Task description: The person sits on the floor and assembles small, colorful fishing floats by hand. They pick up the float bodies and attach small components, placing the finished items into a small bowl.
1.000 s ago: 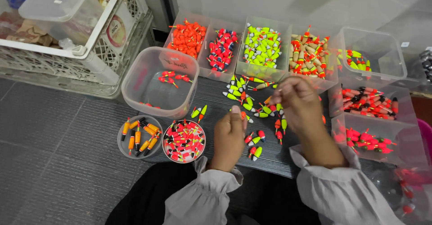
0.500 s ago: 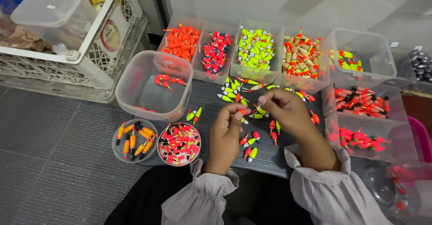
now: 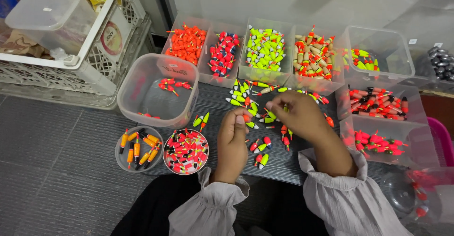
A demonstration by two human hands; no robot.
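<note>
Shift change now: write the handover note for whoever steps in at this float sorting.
Left hand: fingers closed on a small float, over the loose floats on the dark mat.
Right hand: picking among that pile; hold unclear.
Done: back bins hold sorted colours, such as the orange bin and the yellow-green bin; round red-float tub is full.
Left: the loose pile remains unsorted.

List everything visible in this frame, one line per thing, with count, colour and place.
loose floats: many, yellow-green and red, dark mat centre
back row bins: four clear, sorted floats, top
right bins: three clear, right side
large clear tub: one, few red floats, left
round tubs: two, orange and red-black floats, lower left
white crate: one, upper left
left hand: pinching a red float
right hand: over the loose pile
</note>
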